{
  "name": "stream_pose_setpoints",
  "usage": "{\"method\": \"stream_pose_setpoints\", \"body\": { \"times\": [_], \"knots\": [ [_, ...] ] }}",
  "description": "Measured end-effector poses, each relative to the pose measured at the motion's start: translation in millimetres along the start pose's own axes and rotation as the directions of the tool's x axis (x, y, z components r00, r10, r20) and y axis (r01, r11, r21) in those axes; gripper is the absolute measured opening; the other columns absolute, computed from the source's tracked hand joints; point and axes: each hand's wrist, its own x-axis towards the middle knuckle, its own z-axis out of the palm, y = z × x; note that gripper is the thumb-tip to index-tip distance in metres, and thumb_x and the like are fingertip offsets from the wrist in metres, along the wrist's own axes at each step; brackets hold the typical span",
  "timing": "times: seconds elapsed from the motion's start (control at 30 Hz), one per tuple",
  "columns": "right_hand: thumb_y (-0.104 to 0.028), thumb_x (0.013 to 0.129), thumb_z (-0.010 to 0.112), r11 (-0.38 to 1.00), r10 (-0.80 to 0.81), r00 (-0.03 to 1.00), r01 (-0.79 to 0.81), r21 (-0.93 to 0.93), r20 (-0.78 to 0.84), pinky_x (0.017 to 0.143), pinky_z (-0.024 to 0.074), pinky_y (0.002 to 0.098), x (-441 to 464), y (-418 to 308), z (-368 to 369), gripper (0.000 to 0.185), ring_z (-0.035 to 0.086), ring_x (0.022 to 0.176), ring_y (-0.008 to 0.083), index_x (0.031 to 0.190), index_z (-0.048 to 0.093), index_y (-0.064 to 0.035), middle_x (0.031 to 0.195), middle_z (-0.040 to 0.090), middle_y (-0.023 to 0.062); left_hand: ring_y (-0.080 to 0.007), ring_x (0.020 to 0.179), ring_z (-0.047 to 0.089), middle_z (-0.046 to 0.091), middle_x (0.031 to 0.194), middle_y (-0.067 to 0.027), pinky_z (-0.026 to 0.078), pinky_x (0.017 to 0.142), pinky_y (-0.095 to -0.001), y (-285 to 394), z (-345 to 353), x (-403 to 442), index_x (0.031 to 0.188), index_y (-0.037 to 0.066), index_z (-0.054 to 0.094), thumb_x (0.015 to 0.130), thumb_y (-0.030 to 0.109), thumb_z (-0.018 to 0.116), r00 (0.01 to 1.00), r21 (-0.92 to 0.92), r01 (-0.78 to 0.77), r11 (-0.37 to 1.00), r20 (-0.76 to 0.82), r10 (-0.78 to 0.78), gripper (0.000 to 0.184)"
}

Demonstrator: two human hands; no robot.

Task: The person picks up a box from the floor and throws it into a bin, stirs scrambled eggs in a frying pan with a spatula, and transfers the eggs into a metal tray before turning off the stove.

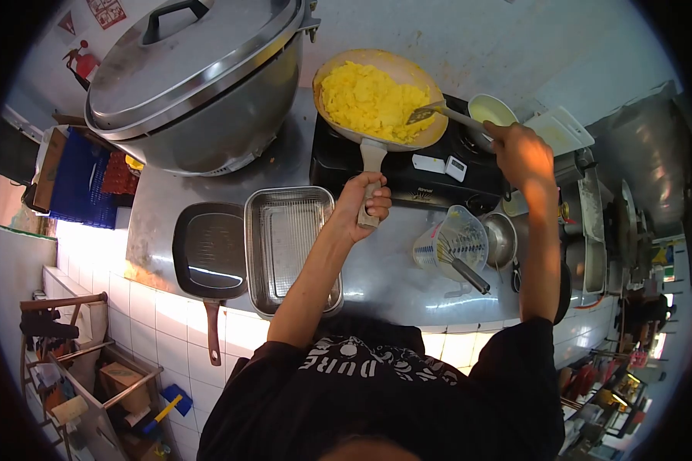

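Note:
My left hand (364,206) is wrapped round the pale handle of a frying pan (432,77) tilted over the black gas stove (334,165). Yellow scrambled egg (369,96) fills much of the pan. In my right hand (524,156) is the handle of a slotted spatula (454,115), its dark head touching the egg at the pan's right side. A small white timer (455,168) rests on the stove front. Nearer me, a whisk (465,269) leans in a clear measuring jug (473,230).
A big steel rice cooker (200,107) stands at the left back. A square black grill pan (207,250) and a wire basket in a steel tray (291,238) lie on the steel counter. To the right are a metal bowl (501,238) and a pale green bowl (492,109).

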Motion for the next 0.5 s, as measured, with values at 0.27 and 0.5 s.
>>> {"method": "stream_pose_setpoints", "body": {
  "times": [0.27, 0.5],
  "knots": [
    [-0.019, 0.082, 0.05, 0.989, 0.0, 0.999, 0.006, 0.147, -0.039, 0.071, 0.0476, 0.0415, 51, 2, 77, 0.028, 0.06, 0.082, 0.0319, 0.108, 0.06, -0.0169, 0.085, 0.062, 0.0158, -0.0039, 0.04, 0.031, 0.037, 0.056, 0.001, 0.026, 0.032, -0.0163, 0, 1, 0, 0.078, 0.007, 0.043, 0.08, 0.014, 0.048, 1.0, 0.044, 0.007, 0.999, -0.016, -0.006, 0.009],
    [-0.017, 0.082, 0.049, 0.99, -0.036, 0.999, 0.032, 0.136, 0.027, 0.072, 0.0468, 0.0432, 6, -17, -9, 0.03, 0.059, 0.083, 0.0338, 0.111, 0.057, -0.0144, 0.088, 0.062, 0.0164, -0.0038, 0.039, 0.031, 0.038, 0.056, 0.0011, 0.027, 0.03, -0.0158, 1, 6, -1, 0.08, 0.005, 0.045, 0.083, 0.015, 0.047, 0.999, -0.003, -0.008, 1.0, -0.031, 0.008, 0.011]
  ]
}}
